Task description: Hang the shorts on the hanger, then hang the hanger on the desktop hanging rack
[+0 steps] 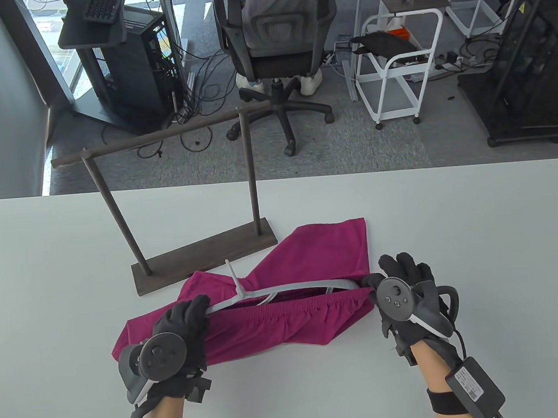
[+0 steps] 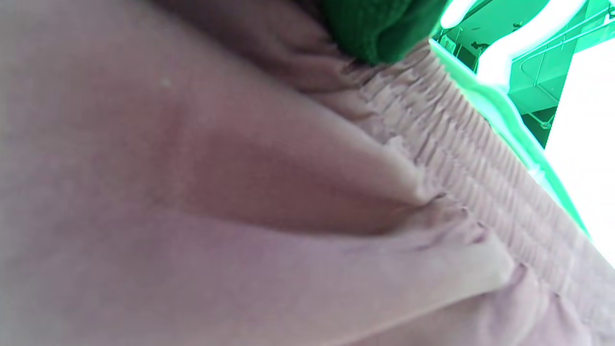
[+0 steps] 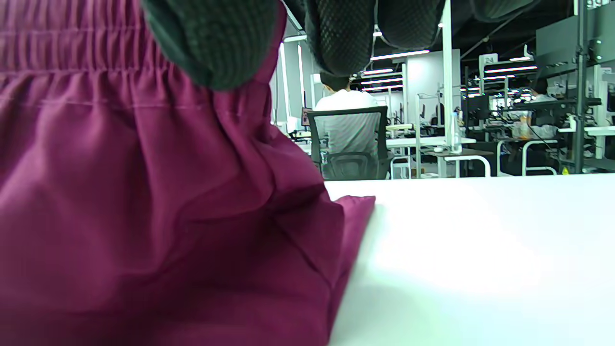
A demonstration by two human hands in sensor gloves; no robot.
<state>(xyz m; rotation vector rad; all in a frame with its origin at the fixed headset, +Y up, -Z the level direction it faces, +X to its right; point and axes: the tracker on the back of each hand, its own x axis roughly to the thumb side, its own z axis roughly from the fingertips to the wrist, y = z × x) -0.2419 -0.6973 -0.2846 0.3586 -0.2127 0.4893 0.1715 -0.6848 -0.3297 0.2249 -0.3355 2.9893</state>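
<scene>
Gloved left hand (image 1: 184,322) curled on the hanger (image 1: 285,291) end and waistband; right hand (image 1: 403,281) pinched the waistband at the other end. Shorts (image 1: 287,314) lay on the table (image 1: 454,233) near the rack (image 1: 205,253), hanger partly inside. Risk: elastic could snap off either tip if grip loosened, or legs drag when lifted.

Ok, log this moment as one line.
left hand grips waistband, hanger end | right hand pinches waistband | hanger in magenta shorts | rack empty
</scene>
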